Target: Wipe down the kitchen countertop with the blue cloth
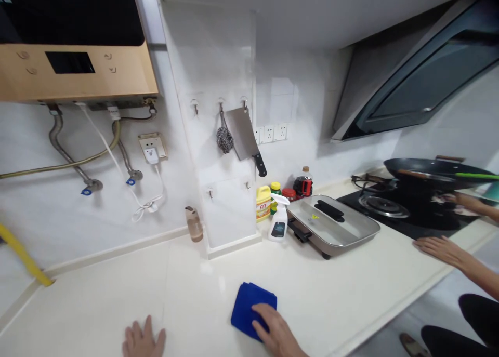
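Note:
A folded blue cloth (246, 306) lies on the white countertop (187, 300). My right hand (277, 332) is on its lower right part, with fingers bent over the fabric and pressing it down. To the left, my left hand (143, 341) rests on the counter, fingers spread and nothing in it; the lower frame edge cuts off its wrist. Behind the cloth, close to the wall corner, stands a white spray bottle (278, 223).
An electric pan (331, 219) with a glass lid stands right of the spray bottle. Beyond it are a black stove (419, 216) and a wok (413, 166). A co-worker's hand (440, 249) rests on the counter edge. A cleaver (242, 133) hangs from a wall hook.

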Demonstrator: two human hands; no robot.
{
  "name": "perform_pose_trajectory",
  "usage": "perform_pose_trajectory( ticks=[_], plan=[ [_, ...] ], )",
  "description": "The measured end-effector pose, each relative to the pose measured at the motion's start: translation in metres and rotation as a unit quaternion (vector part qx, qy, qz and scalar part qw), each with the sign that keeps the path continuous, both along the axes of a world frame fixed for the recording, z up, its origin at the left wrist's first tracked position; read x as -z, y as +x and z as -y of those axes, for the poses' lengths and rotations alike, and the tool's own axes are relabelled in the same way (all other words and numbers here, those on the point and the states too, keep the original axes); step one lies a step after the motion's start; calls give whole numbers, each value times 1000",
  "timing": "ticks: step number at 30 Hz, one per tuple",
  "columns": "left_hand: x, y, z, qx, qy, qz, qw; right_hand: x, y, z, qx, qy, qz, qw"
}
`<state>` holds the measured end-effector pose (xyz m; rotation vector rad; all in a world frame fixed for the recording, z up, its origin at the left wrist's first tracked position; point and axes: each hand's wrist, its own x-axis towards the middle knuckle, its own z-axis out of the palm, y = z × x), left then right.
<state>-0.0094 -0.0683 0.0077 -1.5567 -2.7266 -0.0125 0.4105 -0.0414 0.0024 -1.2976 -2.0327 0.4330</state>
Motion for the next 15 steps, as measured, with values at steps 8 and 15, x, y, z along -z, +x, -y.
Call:
perform_pose_trajectory(
  ticks=[8, 15],
  plan=[
    [-4, 188, -45, 361, 42, 150, 920, 55, 134, -4, 234, 94, 26, 967],
    [5, 303, -70, 419, -3, 217, 882, 76, 145, -2, 248, 138, 33, 958]
  ],
)
